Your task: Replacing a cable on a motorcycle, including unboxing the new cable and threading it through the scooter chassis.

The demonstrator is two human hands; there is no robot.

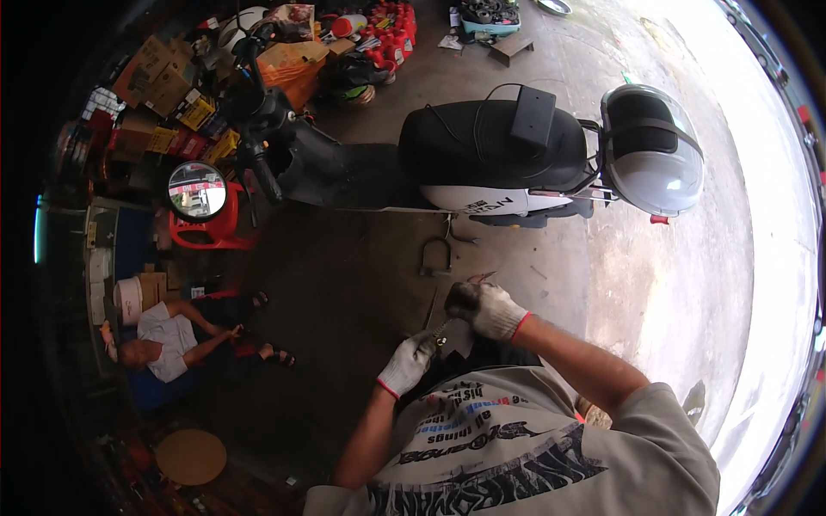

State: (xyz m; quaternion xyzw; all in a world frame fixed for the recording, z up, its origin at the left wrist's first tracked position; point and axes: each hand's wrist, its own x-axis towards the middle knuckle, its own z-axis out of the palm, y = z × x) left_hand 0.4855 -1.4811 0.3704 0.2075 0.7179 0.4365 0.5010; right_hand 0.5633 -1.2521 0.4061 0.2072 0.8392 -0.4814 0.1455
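Both my hands wear whitish knit gloves with red cuffs and meet in front of my lap. My left hand [408, 363] is closed, its fingers pinching a small shiny metal piece [440, 341]. Close beside it, to the right, my right hand [496, 311] is closed too, its glove dark with grime over the fingers. A red-handled tool [486, 277] pokes out past that hand; the rest of it is hidden. Beyond my hands a dark U-shaped lock [436, 257] lies on the floor, below a black and white scooter [482, 199].
On the scooter's seat sits a black box [533, 116] with a cable; a grey top case [658, 163] is behind. Cartons [163, 82] and red bottles [396, 39] pile up at the far left. A person [168, 340] sits at left, near a red stool [206, 232].
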